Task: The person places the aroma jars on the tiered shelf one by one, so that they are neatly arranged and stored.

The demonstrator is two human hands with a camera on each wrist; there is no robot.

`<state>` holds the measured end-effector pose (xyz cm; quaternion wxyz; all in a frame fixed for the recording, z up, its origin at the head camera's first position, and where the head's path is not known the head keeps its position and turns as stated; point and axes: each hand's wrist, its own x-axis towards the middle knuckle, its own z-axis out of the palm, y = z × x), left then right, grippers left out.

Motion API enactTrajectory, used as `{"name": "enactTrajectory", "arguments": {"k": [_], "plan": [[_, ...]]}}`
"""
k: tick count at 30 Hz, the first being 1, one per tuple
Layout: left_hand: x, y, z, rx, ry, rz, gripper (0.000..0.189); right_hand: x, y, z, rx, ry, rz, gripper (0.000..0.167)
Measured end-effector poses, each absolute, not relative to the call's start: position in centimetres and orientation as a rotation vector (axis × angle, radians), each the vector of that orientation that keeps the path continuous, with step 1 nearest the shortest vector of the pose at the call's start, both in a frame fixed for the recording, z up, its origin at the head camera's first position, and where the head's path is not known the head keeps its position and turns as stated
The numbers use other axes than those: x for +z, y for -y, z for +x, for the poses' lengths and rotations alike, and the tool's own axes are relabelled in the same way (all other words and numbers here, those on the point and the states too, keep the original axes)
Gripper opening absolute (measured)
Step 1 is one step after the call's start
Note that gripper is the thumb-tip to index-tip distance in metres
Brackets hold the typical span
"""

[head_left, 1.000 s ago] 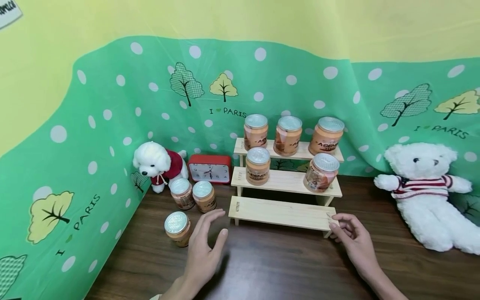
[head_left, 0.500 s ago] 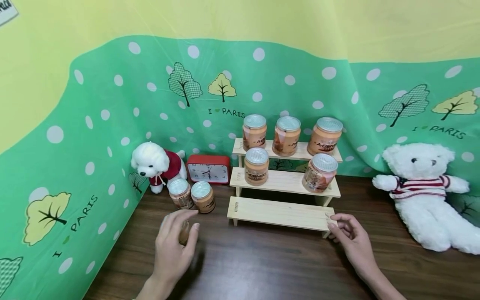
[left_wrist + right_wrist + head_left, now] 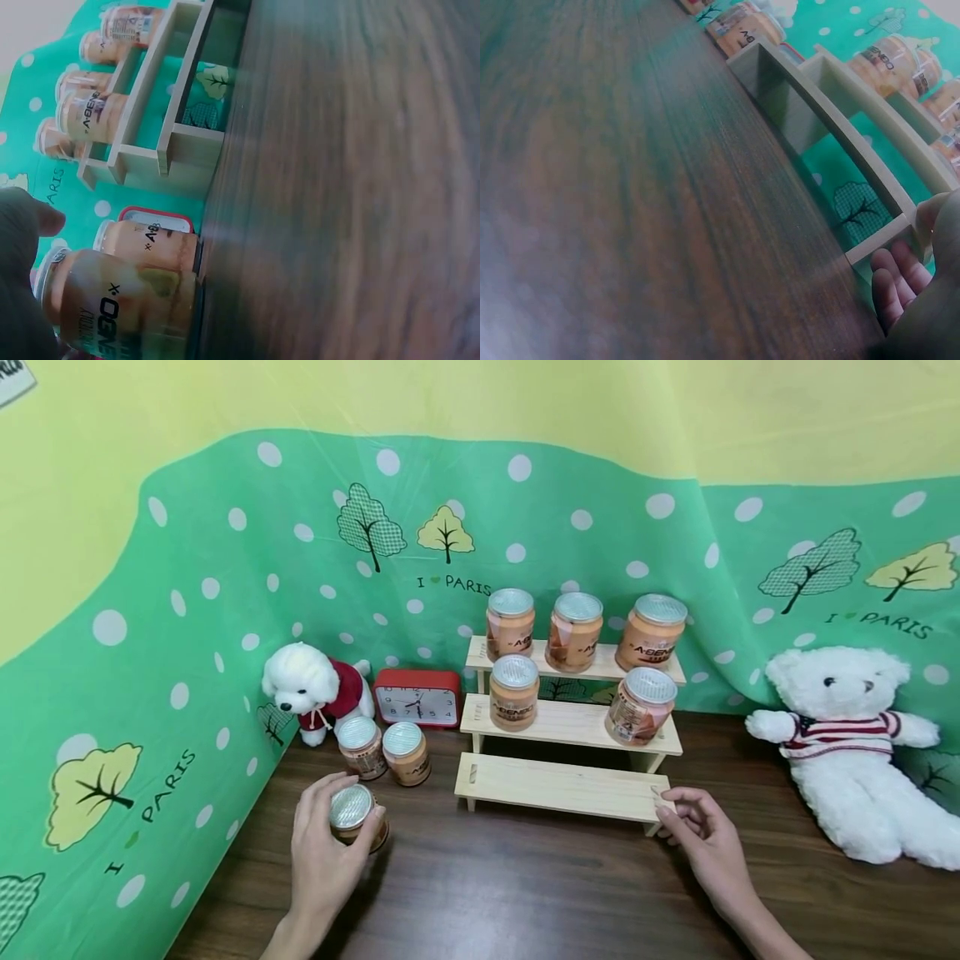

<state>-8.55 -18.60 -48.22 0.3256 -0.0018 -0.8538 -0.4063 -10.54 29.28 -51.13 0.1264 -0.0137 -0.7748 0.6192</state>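
My left hand (image 3: pixel 322 843) curves around a lidded jar (image 3: pixel 351 810) at the front left of the table, thumb on its right side and fingers at its far left. In the left wrist view the thumb (image 3: pixel 49 219) shows near the lids, while the other fingers are hidden. The jar stands upright. At the right end of the lowest step, my right hand (image 3: pixel 705 835) pinches the three-step wooden stand (image 3: pixel 562 783). Its curled fingers (image 3: pixel 889 289) lie below the board end in the right wrist view.
Three jars (image 3: pixel 573 635) stand on the top step and two, one a front jar (image 3: pixel 514 697), on the middle step. Two more jars (image 3: pixel 407 760) stand by a red clock (image 3: pixel 417 697) and a toy dog (image 3: pixel 318 685). A white teddy bear (image 3: pixel 847 760) sits right.
My left hand has moved left from beside the stand's front to the front-left jar and now wraps around it. The right hand keeps its place on the stand.
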Motion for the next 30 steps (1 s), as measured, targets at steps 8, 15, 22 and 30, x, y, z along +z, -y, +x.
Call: {"name": "enactTrajectory", "arguments": {"k": [8, 15, 22, 30], "plan": [[-48.76, 18.4, -7.88, -1.199, 2.256, 0.159, 0.061, -51.07, -29.2, -10.45, 1.789, 2.271, -0.039, 0.022], [-48.88, 18.5, -7.68, -1.23, 2.233, 0.238, 0.059, -51.1, -29.18, -10.39, 1.792, 2.259, -0.018, 0.022], [-49.1, 18.51, -7.78, -1.306, 2.152, 0.323, 0.054, -51.14, -29.25, -10.32, 1.798, 2.253, -0.015, 0.021], [-49.15, 18.34, -7.78, -1.266, 2.122, 0.247, 0.054, -51.2, -29.3, -10.38, 1.797, 2.254, -0.019, 0.022]]}}
